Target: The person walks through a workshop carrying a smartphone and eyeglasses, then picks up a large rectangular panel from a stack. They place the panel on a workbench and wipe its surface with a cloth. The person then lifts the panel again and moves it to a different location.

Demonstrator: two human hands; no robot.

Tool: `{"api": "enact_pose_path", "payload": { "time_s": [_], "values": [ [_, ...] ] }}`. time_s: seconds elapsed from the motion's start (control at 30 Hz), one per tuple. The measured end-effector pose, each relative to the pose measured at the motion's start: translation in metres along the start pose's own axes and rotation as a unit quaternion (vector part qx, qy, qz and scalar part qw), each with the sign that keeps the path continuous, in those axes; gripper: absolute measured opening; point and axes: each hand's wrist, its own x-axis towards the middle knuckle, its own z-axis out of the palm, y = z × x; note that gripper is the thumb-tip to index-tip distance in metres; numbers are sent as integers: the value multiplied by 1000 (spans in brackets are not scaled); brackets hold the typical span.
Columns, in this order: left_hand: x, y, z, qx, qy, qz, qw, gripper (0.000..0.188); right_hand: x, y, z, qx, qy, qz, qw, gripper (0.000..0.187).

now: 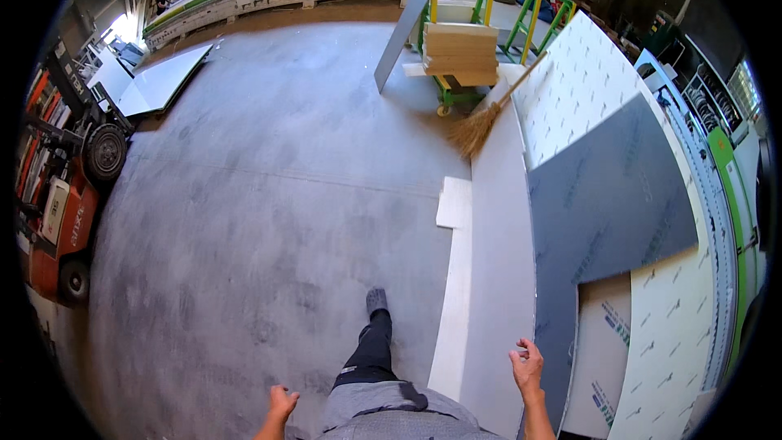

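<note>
My left hand (283, 401) hangs over the floor at the lower middle, its fingers loosely curled in with nothing visible in them. To the right, my right hand (528, 365) holds nothing; its fingers are bent but apart. It is seen against the edge of a stack of large panels, and whether it touches them I cannot tell. Those panels include a dark grey sheet (607, 187) and a white printed sheet (570, 81). One of my legs (371, 350) is stretched forward in a stride.
An orange forklift (69, 212) stands at the left. Far off are a straw broom (476, 129), a green wheeled cart (456, 94) with stacked boards (460, 53) and a leaning grey panel (407, 28). A white strip (452, 301) lies along the panel stack. Grey concrete floor (244, 195) stretches ahead.
</note>
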Motion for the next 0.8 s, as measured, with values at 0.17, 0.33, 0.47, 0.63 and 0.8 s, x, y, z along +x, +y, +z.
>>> {"api": "enact_pose_path", "payload": {
  "time_s": [0.17, 0.33, 0.47, 0.63, 0.8],
  "values": [
    [153, 118, -56, -85, 69, 92, 990, 46, 102, -64, 39, -52, -57, -11, 997, 45],
    [267, 256, -139, -168, 125, 149, 966, 44, 203, -153, 67, -33, -59, -28, 997, 46],
    [340, 365, -200, -191, 166, 218, 943, 42, 281, -162, 92, 20, -48, 19, 998, 47],
    [418, 486, -248, -224, 191, 228, 928, 43, 420, -192, 130, 47, -38, 12, 998, 46],
    [489, 540, -246, -179, 191, 214, 941, 43, 584, -230, 166, 83, -27, -22, 996, 45]
  ]
}}
